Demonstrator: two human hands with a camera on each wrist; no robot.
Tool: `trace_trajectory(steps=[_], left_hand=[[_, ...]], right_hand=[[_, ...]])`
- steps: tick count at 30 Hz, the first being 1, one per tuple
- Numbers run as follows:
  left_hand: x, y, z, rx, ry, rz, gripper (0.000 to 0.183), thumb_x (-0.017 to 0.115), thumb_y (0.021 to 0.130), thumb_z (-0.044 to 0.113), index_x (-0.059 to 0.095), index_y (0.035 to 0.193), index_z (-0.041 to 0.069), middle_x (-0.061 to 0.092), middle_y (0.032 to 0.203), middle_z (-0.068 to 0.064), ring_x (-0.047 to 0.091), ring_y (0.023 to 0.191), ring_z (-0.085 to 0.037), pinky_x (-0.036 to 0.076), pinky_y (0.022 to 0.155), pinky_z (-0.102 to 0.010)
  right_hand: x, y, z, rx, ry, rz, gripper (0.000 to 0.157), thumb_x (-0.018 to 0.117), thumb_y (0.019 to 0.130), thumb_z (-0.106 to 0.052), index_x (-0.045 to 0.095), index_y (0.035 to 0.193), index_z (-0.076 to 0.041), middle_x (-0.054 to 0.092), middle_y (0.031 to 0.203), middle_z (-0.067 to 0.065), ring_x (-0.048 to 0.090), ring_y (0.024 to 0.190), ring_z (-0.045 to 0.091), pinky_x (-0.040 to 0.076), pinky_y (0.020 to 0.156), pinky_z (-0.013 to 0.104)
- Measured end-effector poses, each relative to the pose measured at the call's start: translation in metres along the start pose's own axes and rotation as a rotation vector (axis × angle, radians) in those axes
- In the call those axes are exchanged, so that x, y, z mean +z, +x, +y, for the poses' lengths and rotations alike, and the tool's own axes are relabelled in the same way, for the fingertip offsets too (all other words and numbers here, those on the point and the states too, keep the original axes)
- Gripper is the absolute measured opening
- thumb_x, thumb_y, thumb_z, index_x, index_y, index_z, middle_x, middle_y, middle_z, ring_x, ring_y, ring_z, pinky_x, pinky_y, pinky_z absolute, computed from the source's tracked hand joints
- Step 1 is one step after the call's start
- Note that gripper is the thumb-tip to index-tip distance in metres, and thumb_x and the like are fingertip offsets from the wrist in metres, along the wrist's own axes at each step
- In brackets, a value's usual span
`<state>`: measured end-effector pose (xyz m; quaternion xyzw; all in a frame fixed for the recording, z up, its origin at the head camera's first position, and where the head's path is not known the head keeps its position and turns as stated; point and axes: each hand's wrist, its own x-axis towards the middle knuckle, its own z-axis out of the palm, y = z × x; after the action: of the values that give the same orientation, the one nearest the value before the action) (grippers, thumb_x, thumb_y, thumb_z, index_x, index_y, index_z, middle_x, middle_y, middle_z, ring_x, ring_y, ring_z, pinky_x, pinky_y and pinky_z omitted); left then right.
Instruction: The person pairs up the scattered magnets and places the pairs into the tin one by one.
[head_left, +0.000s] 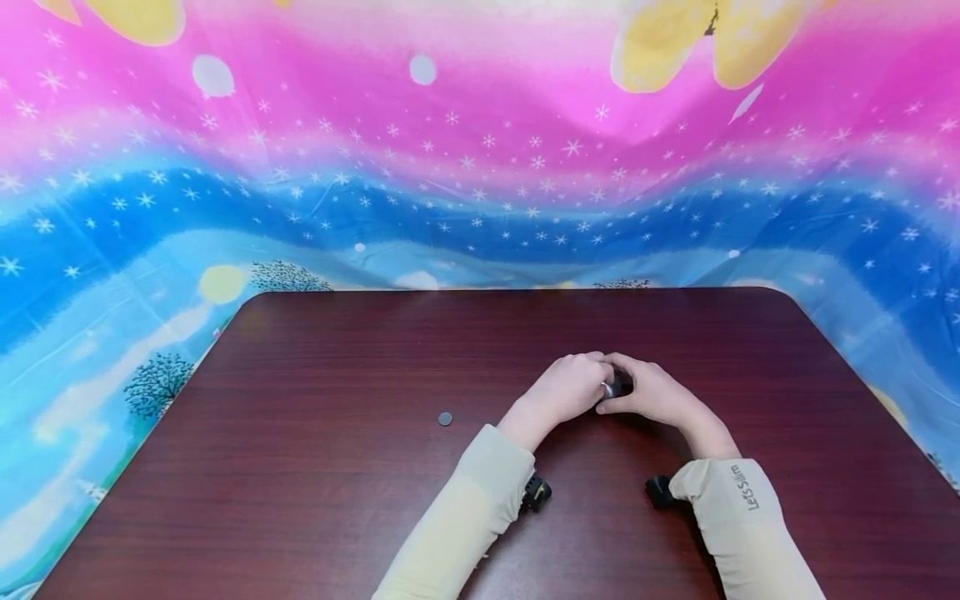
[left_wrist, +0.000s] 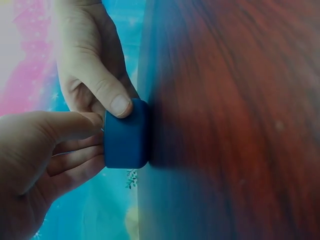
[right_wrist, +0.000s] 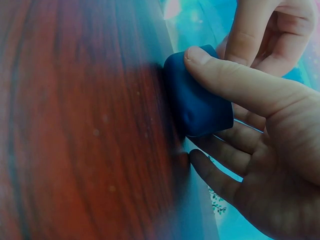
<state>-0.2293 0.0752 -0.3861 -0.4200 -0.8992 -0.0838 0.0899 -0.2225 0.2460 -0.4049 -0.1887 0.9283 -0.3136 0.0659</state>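
Observation:
A small box-like case with rounded corners (head_left: 622, 384) stands on the table between both hands. It looks black in the head view and dark blue in the left wrist view (left_wrist: 126, 140). My right hand (head_left: 660, 392) holds it, with the thumb (right_wrist: 200, 56) on one side and fingers behind. The bent fingers and thumb of my left hand (head_left: 567, 388) grip at its upper face. A thin bright glint shows by the left fingertips; what makes it is mostly hidden. To the left, a small grey round disc (head_left: 446, 419) lies flat on the table, apart from the hands.
The dark red-brown wooden table (head_left: 337, 492) has rounded far corners. Behind it and along its sides hangs a pink and blue patterned cloth (head_left: 480, 167). A black wrist camera sits under each sleeve, the left (head_left: 537, 492) and the right (head_left: 659, 492).

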Motion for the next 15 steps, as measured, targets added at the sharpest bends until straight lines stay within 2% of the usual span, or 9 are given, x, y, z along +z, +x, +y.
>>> trace_trajectory(steps=[7,15], left_hand=[[-0.006,-0.005,-0.004,-0.008,-0.081,0.007,0.014,0.059,0.087,0.015,0.071,0.093,0.018,0.061,0.092,0.006,0.057,0.079,-0.004,0.044,0.066,-0.012],[-0.012,-0.013,-0.008,-0.037,-0.078,-0.019,0.015,0.058,0.088,0.018,0.071,0.096,0.017,0.060,0.089,0.005,0.058,0.077,-0.005,0.046,0.067,-0.014]], right_hand=[[0.000,0.000,-0.002,0.000,0.024,0.002,0.061,0.075,0.071,-0.039,0.051,0.122,-0.015,0.058,0.116,0.007,0.054,0.098,0.021,0.044,0.082,0.038],[0.002,0.000,-0.004,0.013,0.034,-0.015,0.060,0.075,0.073,-0.034,0.049,0.124,-0.015,0.056,0.115,0.009,0.053,0.094,0.021,0.045,0.076,0.035]])
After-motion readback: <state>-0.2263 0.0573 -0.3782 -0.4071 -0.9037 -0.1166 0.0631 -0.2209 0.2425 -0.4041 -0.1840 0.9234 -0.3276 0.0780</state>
